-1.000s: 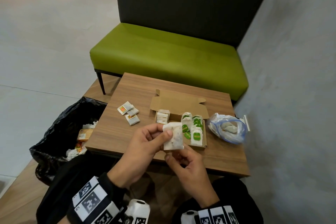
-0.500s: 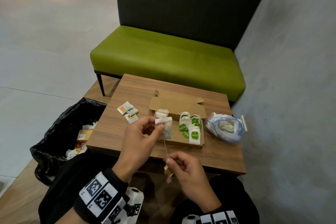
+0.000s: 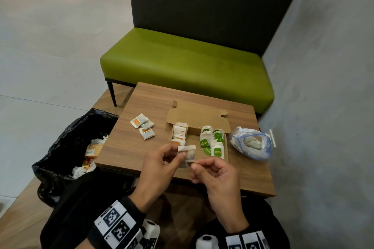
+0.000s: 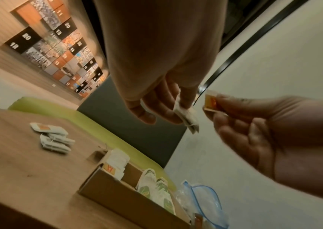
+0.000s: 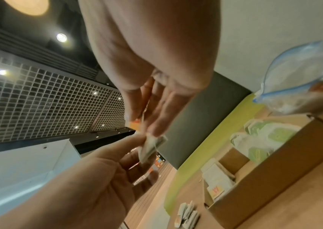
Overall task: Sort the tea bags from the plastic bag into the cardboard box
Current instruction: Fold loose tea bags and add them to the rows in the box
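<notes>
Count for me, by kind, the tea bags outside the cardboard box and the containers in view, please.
Loose tea bags lying on the table: 3
Held tea bag, pinched by left hand and right hand: 1
Cardboard box: 1
Plastic bag: 1
Black bin bag: 1
Total: 7
</notes>
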Demonstrator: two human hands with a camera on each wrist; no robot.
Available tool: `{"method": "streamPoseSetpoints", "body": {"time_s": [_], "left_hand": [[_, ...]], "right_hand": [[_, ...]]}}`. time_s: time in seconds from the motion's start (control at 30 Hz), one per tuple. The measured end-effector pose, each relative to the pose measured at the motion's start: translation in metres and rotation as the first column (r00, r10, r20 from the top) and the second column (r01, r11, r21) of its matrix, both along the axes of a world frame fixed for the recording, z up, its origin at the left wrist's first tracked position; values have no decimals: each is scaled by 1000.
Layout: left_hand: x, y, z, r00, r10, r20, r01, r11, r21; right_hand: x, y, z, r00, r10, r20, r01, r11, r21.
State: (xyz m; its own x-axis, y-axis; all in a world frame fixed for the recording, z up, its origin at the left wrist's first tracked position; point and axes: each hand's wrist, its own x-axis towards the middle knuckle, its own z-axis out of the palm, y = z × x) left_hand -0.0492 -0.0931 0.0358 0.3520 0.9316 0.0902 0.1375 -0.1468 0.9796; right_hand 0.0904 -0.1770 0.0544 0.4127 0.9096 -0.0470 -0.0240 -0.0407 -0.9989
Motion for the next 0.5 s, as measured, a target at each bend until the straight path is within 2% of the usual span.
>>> {"method": "streamPoseSetpoints", "body": {"time_s": [0.1, 0.27, 0.4, 0.5], "left_hand": [[1, -3, -1, 996, -6, 92, 15, 995, -103], [2, -7, -3, 979, -57, 195, 95, 977, -192], [1, -9, -4, 969, -107, 223, 153, 967, -204], [1, -7, -1, 969, -156, 193, 196, 958, -209]], "right_hand": [[-5, 6, -5, 994, -106, 8, 106, 994, -5], [-6, 11, -12, 983, -181, -7, 181, 982, -47], [-1, 12, -17, 990, -135, -27, 132, 987, -92], [4, 12, -16, 997, -66, -38, 61, 991, -115]]}}
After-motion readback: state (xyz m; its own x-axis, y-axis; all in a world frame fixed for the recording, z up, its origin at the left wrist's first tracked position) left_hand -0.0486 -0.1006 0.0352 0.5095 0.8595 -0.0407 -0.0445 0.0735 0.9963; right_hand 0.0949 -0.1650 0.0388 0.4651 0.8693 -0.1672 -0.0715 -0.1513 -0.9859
